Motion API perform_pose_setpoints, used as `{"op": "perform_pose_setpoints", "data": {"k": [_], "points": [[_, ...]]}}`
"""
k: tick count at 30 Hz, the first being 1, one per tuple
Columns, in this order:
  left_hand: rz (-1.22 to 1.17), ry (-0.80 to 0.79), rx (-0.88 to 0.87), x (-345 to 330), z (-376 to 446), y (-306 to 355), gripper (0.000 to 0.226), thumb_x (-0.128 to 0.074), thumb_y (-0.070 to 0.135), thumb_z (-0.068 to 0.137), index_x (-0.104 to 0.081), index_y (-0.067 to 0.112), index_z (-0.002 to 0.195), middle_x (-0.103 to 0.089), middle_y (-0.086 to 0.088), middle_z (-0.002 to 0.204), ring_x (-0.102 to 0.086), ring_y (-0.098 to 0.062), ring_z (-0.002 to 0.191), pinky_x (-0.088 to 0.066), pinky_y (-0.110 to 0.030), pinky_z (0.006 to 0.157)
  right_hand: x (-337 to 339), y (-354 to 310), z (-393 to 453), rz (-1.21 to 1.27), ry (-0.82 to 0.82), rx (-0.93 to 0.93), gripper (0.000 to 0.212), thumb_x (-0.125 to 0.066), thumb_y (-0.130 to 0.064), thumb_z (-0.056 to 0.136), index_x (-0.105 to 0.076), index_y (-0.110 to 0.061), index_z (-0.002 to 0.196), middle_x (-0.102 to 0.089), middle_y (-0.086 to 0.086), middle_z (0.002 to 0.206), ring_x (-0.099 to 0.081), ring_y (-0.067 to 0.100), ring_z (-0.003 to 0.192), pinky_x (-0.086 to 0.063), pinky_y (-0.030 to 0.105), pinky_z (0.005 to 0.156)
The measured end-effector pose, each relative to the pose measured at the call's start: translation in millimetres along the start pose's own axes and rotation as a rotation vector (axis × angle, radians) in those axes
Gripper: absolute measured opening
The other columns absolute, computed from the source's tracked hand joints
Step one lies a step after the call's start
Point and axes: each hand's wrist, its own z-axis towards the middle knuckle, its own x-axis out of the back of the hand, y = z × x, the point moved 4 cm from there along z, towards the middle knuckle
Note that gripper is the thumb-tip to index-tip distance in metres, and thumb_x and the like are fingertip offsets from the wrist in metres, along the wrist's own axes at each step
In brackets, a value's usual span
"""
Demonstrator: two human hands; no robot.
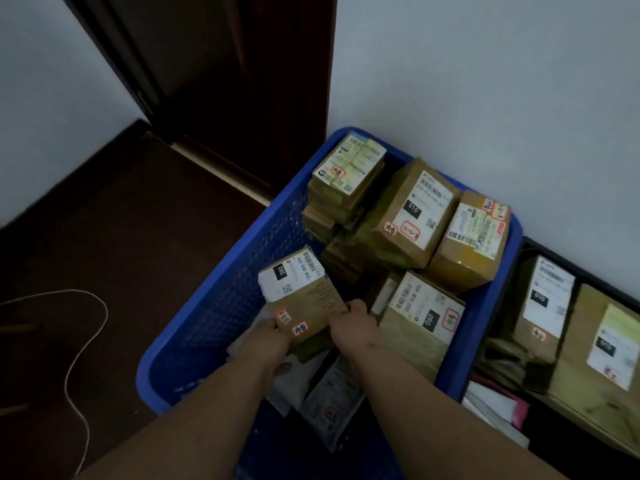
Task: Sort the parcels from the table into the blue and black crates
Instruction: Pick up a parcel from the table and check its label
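both hands, left (273,337) and right (349,322), gripped brown parcel (301,289) by near corners | held over blue crate (221,289), apparently for lowering into free near-left space | black crate (519,258) beside, right

We see a dim room with pale, bare walls (485,81) meeting at a corner. A dark wooden door (225,81) in a dark frame stands at the upper left. The floor (121,237) is dark brown, with a dark skirting along the left wall. A thin pale cord (74,368) loops across the floor at the left.
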Motion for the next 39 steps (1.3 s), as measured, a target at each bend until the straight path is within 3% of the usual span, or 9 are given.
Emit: {"op": "perform_pose_setpoints", "data": {"k": [7,11,16,21,24,27,29,34,39], "points": [[0.01,-0.073,0.138,-18.6,55.4,3.8,0.02,-0.058,0.005,0.096,-0.059,0.01,0.115,-0.065,-0.009,0.104,-0.061,-0.021,0.091,-0.054,-0.029,0.068,-7.2,-16.3,62.3,-0.147,0.011,-0.026,0.045,-0.035,-0.016,0.102,-0.031,-0.012,0.147,-0.027,0.017,0.147,-0.045,0.031,0.121,-0.036,0.03,0.087],[-0.025,-0.152,0.183,-25.8,81.1,1.5,0.027,-0.062,0.01,0.094,-0.062,0.015,0.121,-0.068,-0.004,0.105,-0.062,-0.018,0.098,-0.054,-0.03,0.08,-15.9,-19.2,101.8,-0.148,0.014,-0.059,0.052,-0.036,-0.019,0.102,-0.022,-0.013,0.152,-0.022,0.016,0.154,-0.038,0.03,0.128,-0.036,0.028,0.091],[0.059,-0.232,0.162,-42.2,113.0,12.8,0.056,-0.053,0.011,0.099,-0.031,0.029,0.148,-0.056,-0.005,0.118,-0.054,-0.021,0.111,-0.05,-0.035,0.089,-24.8,-10.4,128.1,0.045,0.065,-0.058,0.083,-0.056,-0.019,0.096,0.0,-0.027,0.157,-0.017,0.018,0.156,-0.029,0.034,0.14,-0.032,0.038,0.112],[0.139,-0.132,0.144,-39.5,147.8,25.8,0.031,-0.055,0.014,0.099,-0.051,0.02,0.129,-0.061,-0.014,0.108,-0.057,-0.033,0.11,-0.053,-0.046,0.089,-53.1,8.0,143.2,0.072,-0.02,-0.125,0.065,-0.052,-0.026,0.098,-0.02,-0.021,0.154,-0.037,0.01,0.149,-0.044,0.027,0.129,-0.039,0.029,0.103],[0.168,-0.101,0.028,-32.2,163.5,30.0,0.049,-0.057,0.013,0.097,-0.041,0.025,0.142,-0.059,-0.006,0.119,-0.058,-0.025,0.104,-0.054,-0.046,0.091,-59.1,11.7,149.6,0.046,-0.086,-0.194,0.071,-0.055,-0.026,0.096,-0.017,-0.023,0.155,-0.029,0.013,0.153,-0.041,0.031,0.132,-0.04,0.032,0.105],[0.242,-0.119,-0.085,-33.2,174.3,38.3,0.066,-0.053,0.008,0.099,-0.023,0.031,0.152,-0.048,-0.002,0.14,-0.05,-0.022,0.121,-0.044,-0.044,0.106,-59.2,10.1,152.3,-0.066,-0.123,-0.249,0.072,-0.054,-0.035,0.096,-0.015,-0.025,0.155,-0.012,0.017,0.158,-0.029,0.036,0.139,-0.035,0.041,0.113],[0.298,-0.138,-0.061,-35.3,180.8,40.1,0.067,-0.051,0.012,0.1,-0.019,0.034,0.154,-0.044,-0.004,0.145,-0.049,-0.025,0.123,-0.047,-0.042,0.102,-60.0,8.6,152.1,-0.128,-0.154,-0.267,0.074,-0.053,-0.041,0.097,-0.011,-0.026,0.156,0.003,0.015,0.161,-0.017,0.039,0.144,-0.026,0.045,0.115],[0.37,-0.124,-0.075,-33.9,197.7,40.6,0.057,-0.047,0.011,0.101,-0.025,0.027,0.152,-0.045,-0.005,0.144,-0.049,-0.026,0.122,-0.045,-0.043,0.105,-64.2,5.0,150.5,-0.087,-0.136,-0.172,0.07,-0.054,-0.039,0.096,-0.018,-0.031,0.155,0.013,0.008,0.163,-0.006,0.039,0.146,-0.02,0.047,0.119],[0.239,-0.034,-0.011,-26.8,208.9,35.4,0.054,-0.052,0.014,0.1,-0.033,0.018,0.151,-0.05,-0.011,0.141,-0.052,-0.025,0.118,-0.048,-0.042,0.101,-64.1,9.5,154.4,-0.022,-0.074,-0.026,0.058,-0.057,-0.031,0.093,-0.037,-0.026,0.147,-0.005,0.003,0.163,-0.018,0.034,0.145,-0.025,0.041,0.119]]}}
